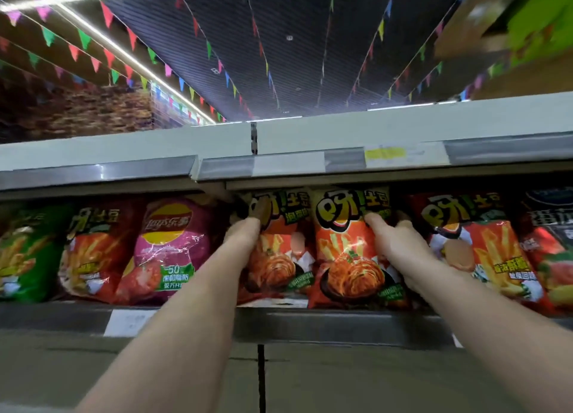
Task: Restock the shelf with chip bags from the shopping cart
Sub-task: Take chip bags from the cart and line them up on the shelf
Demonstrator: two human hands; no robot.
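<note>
Hands up at the shelf (310,316): your left hand (245,231) curls its fingers round the top of one orange bag (279,257), your right hand (390,235) grips the top right edge of the next orange bag (350,257), thumb on its front. Both bags stand upright, touching, under the upper shelf lip (279,164). Pink bag (167,245) just left.

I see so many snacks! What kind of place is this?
Most likely a supermarket aisle: chip bags line a shelf with price-label strips, and colourful bunting hangs from the ceiling.
</note>
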